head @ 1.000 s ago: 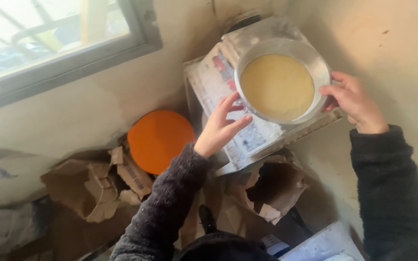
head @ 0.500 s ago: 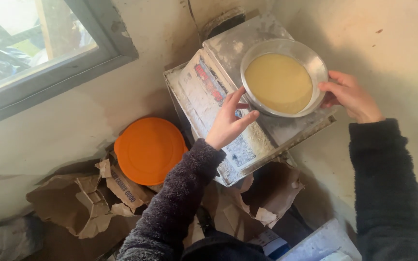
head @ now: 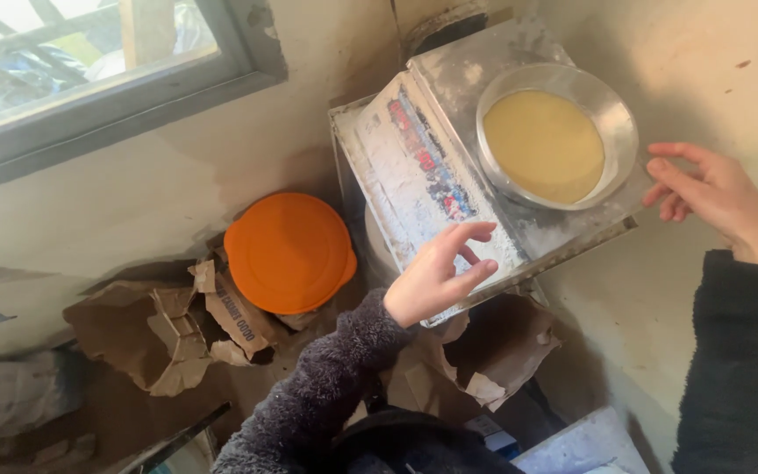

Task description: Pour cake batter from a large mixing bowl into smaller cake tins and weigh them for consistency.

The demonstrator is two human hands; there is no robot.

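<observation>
head | my left hand [head: 436,276] spread open, empty, over the scale [head: 449,189] front | my right hand [head: 712,197] open, empty, just beside the bowl [head: 618,105] | bowl: round metal, filled with smooth pale-yellow batter, on scale's steel platform | orange lid [head: 287,253] below left

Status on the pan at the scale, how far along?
Done: the round metal pan of pale yellow batter sits on the flat steel platform of the scale. In hand: nothing; the left hand hovers open over the platform's floury front, and the right hand is open beside the pan's rim, apart from it. Left: the round orange plastic lid lies untouched among torn brown paper.
</observation>
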